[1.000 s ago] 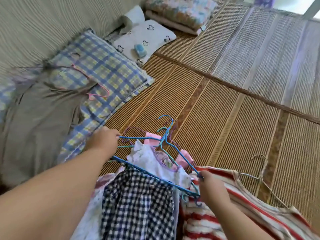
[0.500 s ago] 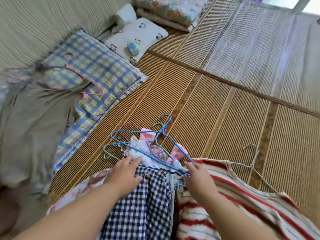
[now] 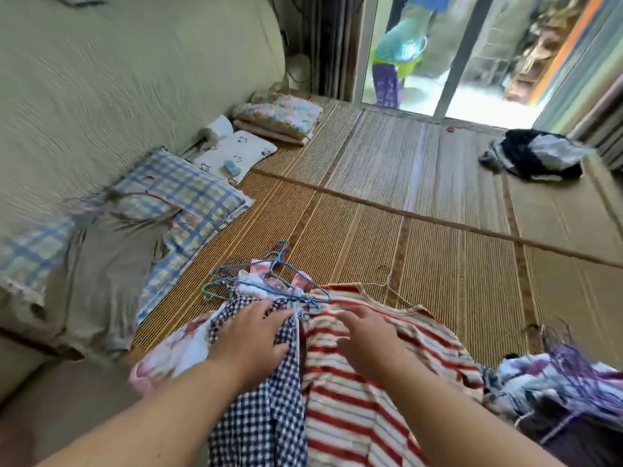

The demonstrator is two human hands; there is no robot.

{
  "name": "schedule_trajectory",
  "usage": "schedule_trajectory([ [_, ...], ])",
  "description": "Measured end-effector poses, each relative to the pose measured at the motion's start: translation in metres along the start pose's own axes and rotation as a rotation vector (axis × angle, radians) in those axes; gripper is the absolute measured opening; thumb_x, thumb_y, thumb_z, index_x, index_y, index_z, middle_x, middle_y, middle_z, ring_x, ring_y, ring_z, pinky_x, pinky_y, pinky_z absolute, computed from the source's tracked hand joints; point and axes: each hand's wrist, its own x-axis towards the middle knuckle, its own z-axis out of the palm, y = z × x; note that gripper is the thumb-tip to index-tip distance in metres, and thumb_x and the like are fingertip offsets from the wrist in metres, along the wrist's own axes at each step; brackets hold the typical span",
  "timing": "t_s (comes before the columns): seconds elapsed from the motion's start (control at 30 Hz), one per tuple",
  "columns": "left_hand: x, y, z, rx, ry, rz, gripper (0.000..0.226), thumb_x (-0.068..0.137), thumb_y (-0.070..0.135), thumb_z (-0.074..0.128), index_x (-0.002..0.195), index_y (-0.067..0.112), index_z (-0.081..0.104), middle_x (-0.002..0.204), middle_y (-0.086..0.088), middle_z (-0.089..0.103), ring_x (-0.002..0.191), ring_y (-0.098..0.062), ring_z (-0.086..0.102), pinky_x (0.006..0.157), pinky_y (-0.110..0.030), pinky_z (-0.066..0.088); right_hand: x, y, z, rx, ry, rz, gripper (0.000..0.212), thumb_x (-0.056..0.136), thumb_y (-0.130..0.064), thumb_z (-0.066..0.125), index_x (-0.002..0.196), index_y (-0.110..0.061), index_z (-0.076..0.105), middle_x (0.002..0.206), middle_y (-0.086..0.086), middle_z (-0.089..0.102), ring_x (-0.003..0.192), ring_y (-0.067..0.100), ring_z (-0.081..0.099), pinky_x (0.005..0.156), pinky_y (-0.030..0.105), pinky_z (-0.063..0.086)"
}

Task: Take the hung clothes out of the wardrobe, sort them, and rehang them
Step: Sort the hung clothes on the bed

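Head view — sorting hung clothes on the woven straw mat (image 3: pixel 421 264).
I see both hands flat, gripping nothing: left hand (image 3: pixel 256 335) presses the navy-and-white checked garment (image 3: pixel 259 416), right hand (image 3: pixel 369 332) rests on the red-and-cream striped top (image 3: pixel 354 416) just right of it, likely keeping piles apart; thin blue wire hangers (image 3: pixel 269 281) lie at the far end, just past the fingertips.

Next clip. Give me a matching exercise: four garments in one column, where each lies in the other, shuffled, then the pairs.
1. navy-and-white checked garment
2. red-and-cream striped top
3. grey-brown garment
4. black-and-white heap of clothes

A. far right on the woven straw mat
B. under the left hand
C. draped over the blue plaid pillow
D. under the right hand

Pairs: 1-B, 2-D, 3-C, 4-A.
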Motion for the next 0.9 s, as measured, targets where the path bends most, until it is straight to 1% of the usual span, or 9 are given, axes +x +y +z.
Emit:
schedule_trajectory([
  [0.17, -0.081, 0.073, -0.002, 0.089, -0.019, 0.193, 0.058, 0.089, 0.051, 0.048, 0.143, 0.042, 0.029, 0.156, 0.005, 0.020, 0.143, -0.017, 0.016, 0.116, -0.045, 0.016, -0.116, 0.018, -0.023, 0.026, 0.049, 0.028, 0.049, 0.085, -0.038, 0.055, 0.134, -0.039, 0.045, 0.142, -0.004, 0.042, 0.130, 0.022, 0.039, 0.106, 0.039, 0.035],
  [0.23, -0.102, 0.105, 0.005, 0.108, -0.057, 0.273, 0.058, 0.089, 0.051, 0.046, 0.144, 0.042, 0.027, 0.153, 0.010, 0.027, 0.141, -0.014, 0.022, 0.115, -0.048, 0.019, -0.163, 0.036, -0.033, 0.032, 0.050, 0.082, 0.051, 0.086, -0.038, 0.054, 0.135, -0.039, 0.042, 0.144, -0.005, 0.039, 0.131, 0.021, 0.038, 0.107, 0.041, 0.034],
  [0.3, -0.117, 0.134, 0.011, 0.094, -0.070, 0.326, 0.060, 0.089, 0.048, 0.047, 0.145, 0.037, 0.028, 0.150, 0.011, 0.035, 0.138, -0.012, 0.030, 0.113, -0.046, 0.025, -0.204, 0.058, -0.043, 0.024, 0.052, 0.129, 0.054, 0.086, -0.040, 0.053, 0.138, -0.039, 0.038, 0.146, -0.006, 0.036, 0.132, 0.021, 0.036, 0.108, 0.044, 0.032],
  [0.4, -0.133, 0.187, 0.027, 0.028, -0.096, 0.414, 0.061, 0.090, 0.045, 0.048, 0.146, 0.033, 0.028, 0.150, 0.008, 0.037, 0.136, -0.013, 0.034, 0.109, -0.036, 0.030, -0.269, 0.101, -0.061, 0.005, 0.085, 0.255, 0.055, 0.085, -0.039, 0.054, 0.138, -0.039, 0.039, 0.145, -0.005, 0.038, 0.131, 0.022, 0.038, 0.105, 0.043, 0.034],
  [0.53, -0.155, 0.254, 0.059, -0.006, -0.146, 0.522, 0.059, 0.091, 0.046, 0.047, 0.146, 0.036, 0.028, 0.150, 0.011, 0.035, 0.135, -0.012, 0.035, 0.109, -0.036, 0.033, -0.338, 0.164, -0.071, 0.048, 0.066, 0.454, 0.054, 0.085, -0.037, 0.055, 0.138, -0.037, 0.041, 0.141, -0.005, 0.039, 0.129, 0.020, 0.041, 0.105, 0.039, 0.036],
  [0.63, -0.165, 0.302, 0.086, -0.019, -0.211, 0.563, 0.056, 0.089, 0.045, 0.049, 0.142, 0.041, 0.033, 0.145, 0.011, 0.042, 0.130, -0.013, 0.042, 0.104, -0.032, 0.036, -0.378, 0.219, -0.076, 0.079, 0.057, 0.595, 0.053, 0.088, -0.039, 0.052, 0.139, -0.035, 0.039, 0.143, -0.004, 0.038, 0.130, 0.017, 0.040, 0.105, 0.036, 0.036],
  [0.73, -0.158, 0.347, 0.116, 0.004, -0.252, 0.566, 0.054, 0.089, 0.044, 0.050, 0.140, 0.042, 0.036, 0.142, 0.012, 0.044, 0.129, -0.011, 0.043, 0.103, -0.031, 0.037, -0.407, 0.278, -0.076, 0.155, 0.082, 0.686, 0.051, 0.087, -0.037, 0.051, 0.137, -0.035, 0.042, 0.140, -0.005, 0.043, 0.128, 0.017, 0.042, 0.101, 0.034, 0.037],
  [0.8, -0.149, 0.371, 0.137, 0.025, -0.276, 0.546, 0.053, 0.088, 0.044, 0.050, 0.140, 0.041, 0.037, 0.142, 0.012, 0.043, 0.129, -0.011, 0.042, 0.104, -0.030, 0.037, -0.418, 0.315, -0.073, 0.244, 0.090, 0.719, 0.056, 0.084, -0.033, 0.055, 0.138, -0.031, 0.043, 0.140, -0.002, 0.043, 0.127, 0.019, 0.043, 0.103, 0.037, 0.038],
  [0.9, -0.128, 0.412, 0.175, 0.012, -0.316, 0.455, 0.052, 0.088, 0.042, 0.051, 0.139, 0.038, 0.040, 0.140, 0.009, 0.045, 0.129, -0.011, 0.042, 0.105, -0.032, 0.037, -0.423, 0.381, -0.064, 0.314, 0.029, 0.691, 0.056, 0.084, -0.029, 0.056, 0.139, -0.025, 0.044, 0.140, 0.001, 0.045, 0.127, 0.020, 0.044, 0.104, 0.041, 0.038],
])
